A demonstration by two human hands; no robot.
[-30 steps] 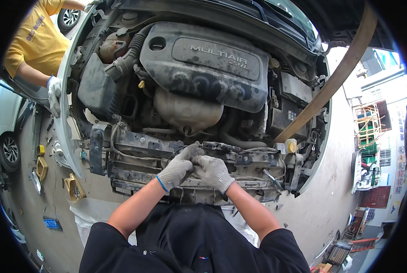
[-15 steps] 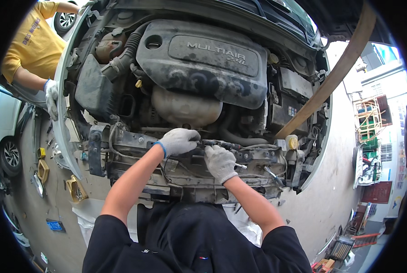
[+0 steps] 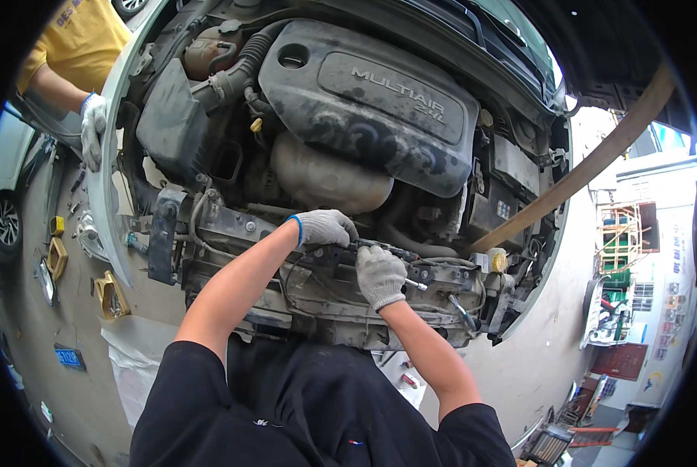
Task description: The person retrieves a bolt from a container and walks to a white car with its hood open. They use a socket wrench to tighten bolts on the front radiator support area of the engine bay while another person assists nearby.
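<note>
Both my hands wear light grey knit gloves and work at the front crossmember [image 3: 286,240] of an open engine bay. My left hand [image 3: 329,228] is closed, its fingers curled down over the crossmember's upper edge; whatever lies under them is hidden. Close by on the right, my right hand [image 3: 381,277] is closed too, against the dark latch parts [image 3: 395,251] at the middle. A slim metal rod [image 3: 416,285] sticks out beside that hand; I cannot tell whether it is gripped. Farther right, a metal hand tool [image 3: 461,310] rests at a slant on the front structure.
Behind my hands are a bare metal heat shield [image 3: 329,179] and a black engine cover [image 3: 372,93]. A brown strut [image 3: 582,171] slants up at the right. A co-worker's gloved hand [image 3: 93,131] rests at the left fender's edge [image 3: 109,202]. Removed parts [image 3: 111,296] lie on the floor.
The whole view has shifted and tilted a little. My left hand now bends lower over the crossmember, fingers pointing down. My right hand stays closed at nearly the same place.
</note>
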